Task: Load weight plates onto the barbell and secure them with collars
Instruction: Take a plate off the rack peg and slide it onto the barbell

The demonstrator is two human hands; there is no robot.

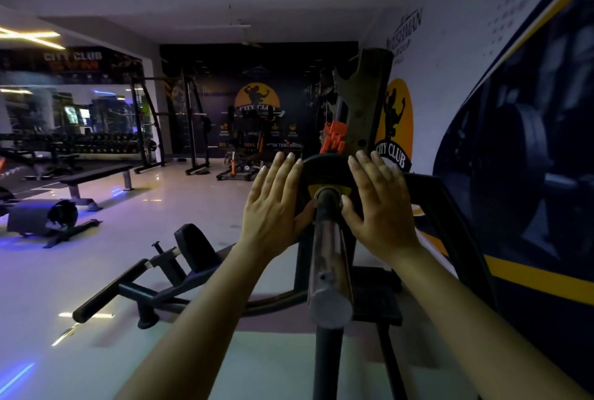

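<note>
A steel barbell sleeve point(328, 258) points toward me, its round end cap close to the camera. A black weight plate point(324, 171) with a yellow centre ring sits on the sleeve, far down it. My left hand point(276, 203) lies flat against the plate's left face, fingers straight. On the right side of the plate my right hand point(379, 203) presses the same way with straight fingers. Orange clip-like collars point(334, 139) hang on the rack upright point(364, 104) just behind the plate.
The rack's dark frame point(450, 223) curves down on the right along a printed wall. A black machine with a padded lever point(167, 271) lies low on the left. A flat bench point(96, 178) and more racks stand farther across the shiny floor.
</note>
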